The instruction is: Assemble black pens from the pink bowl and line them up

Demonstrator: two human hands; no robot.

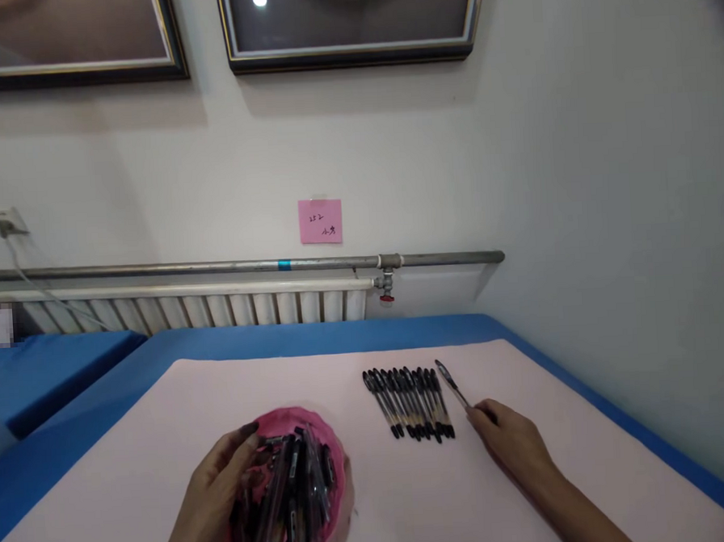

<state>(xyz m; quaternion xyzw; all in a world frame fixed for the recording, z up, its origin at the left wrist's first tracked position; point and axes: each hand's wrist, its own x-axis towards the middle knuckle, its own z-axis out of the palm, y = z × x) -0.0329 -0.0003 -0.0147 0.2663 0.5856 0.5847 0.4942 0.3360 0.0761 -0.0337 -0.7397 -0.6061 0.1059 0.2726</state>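
A pink basket point(336, 450) with a wavy rim stands at the front of the pale pink sheet, filled with black-capped clear pens point(294, 493). My left hand point(218, 481) is at its left side, fingers and thumb closed on the rim; part of the basket is hidden behind it. On the right, my right hand point(513, 437) pinches the lower end of a single pen point(449, 380), which slants up and left. Just left of that pen lies a row of several similar pens point(408, 402), side by side with their caps pointing away from me.
The pale pink sheet point(223, 391) covers a blue padded table point(317, 336). Behind it run a white radiator point(260, 309) and a metal pipe point(228, 267) with a red valve point(387, 299). A pink note point(320, 221) is on the wall. Another blue surface point(51, 368) adjoins at left.
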